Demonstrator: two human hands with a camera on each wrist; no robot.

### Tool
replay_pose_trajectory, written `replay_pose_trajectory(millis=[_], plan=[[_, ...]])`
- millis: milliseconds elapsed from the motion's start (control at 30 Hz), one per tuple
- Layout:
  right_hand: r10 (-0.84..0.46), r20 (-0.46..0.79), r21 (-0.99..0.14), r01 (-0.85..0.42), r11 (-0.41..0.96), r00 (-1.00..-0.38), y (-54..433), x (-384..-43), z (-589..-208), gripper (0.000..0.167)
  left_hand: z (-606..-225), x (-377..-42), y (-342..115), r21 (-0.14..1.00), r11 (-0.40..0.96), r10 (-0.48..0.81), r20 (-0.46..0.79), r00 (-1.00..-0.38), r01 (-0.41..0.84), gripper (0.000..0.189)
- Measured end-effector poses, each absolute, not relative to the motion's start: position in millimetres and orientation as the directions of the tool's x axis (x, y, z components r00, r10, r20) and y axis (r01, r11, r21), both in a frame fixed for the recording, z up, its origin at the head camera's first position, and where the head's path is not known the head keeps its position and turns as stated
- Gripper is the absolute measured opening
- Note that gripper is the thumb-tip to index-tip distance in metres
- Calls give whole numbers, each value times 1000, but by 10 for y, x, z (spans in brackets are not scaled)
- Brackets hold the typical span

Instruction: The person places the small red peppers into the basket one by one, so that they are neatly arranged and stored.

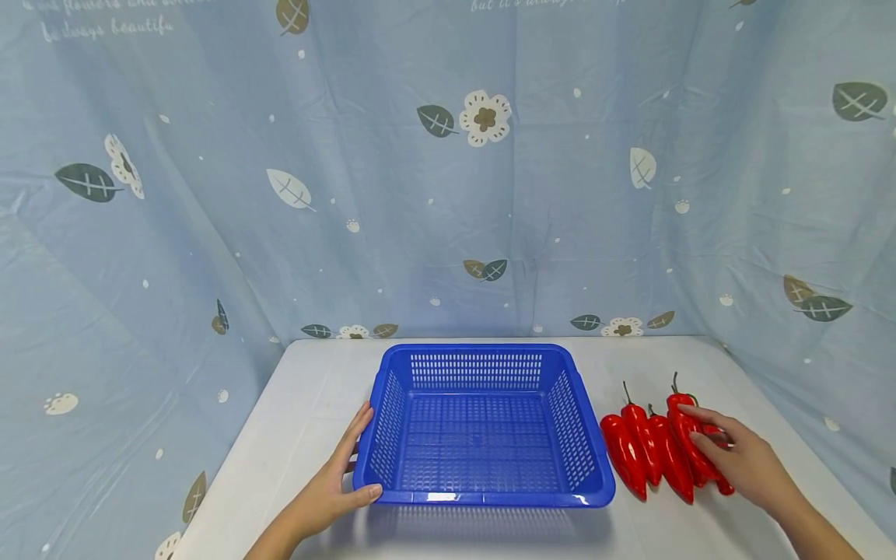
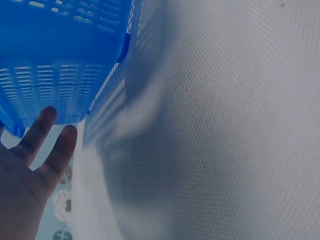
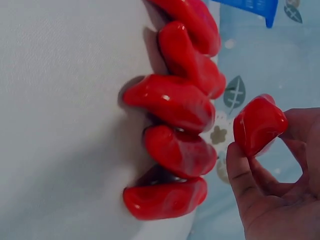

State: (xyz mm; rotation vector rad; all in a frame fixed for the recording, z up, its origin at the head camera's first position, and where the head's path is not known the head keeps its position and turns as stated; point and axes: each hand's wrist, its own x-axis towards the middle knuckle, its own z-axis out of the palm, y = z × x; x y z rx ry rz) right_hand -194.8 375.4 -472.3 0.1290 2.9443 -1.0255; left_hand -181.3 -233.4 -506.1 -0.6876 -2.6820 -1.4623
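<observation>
Your left hand (image 1: 329,486) is spread wide against the left of the blue rectangular plastic basket (image 1: 490,498) while your right hand (image 1: 745,459) pinches a long glossy red pepper (image 3: 259,125) above five matching peppers (image 3: 172,102) on the white table (image 1: 301,435)'s right.

Head view above — wrist views close

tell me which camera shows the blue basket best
The head view frames the blue basket whole, looking down into it. The left wrist view shows only part of its slotted outside; the right wrist view catches just a blue corner at the picture's top edge.
</observation>
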Motion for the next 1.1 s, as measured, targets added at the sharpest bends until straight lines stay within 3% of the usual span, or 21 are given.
replay_pose_trajectory(millis=[333, 1100], plan=[[40, 24, -613, 17, 790, -999, 3582, -1884, -4666, 53, -5078, -1822, -2345, 790, 453, 388, 243, -889, 414, 103], [-10, 13, -646, -16, 763, -1000, 3244, -1794, -4513, 57, -5100, -1825, -2345, 785, 464, 381, 242, -892, 411, 104]])
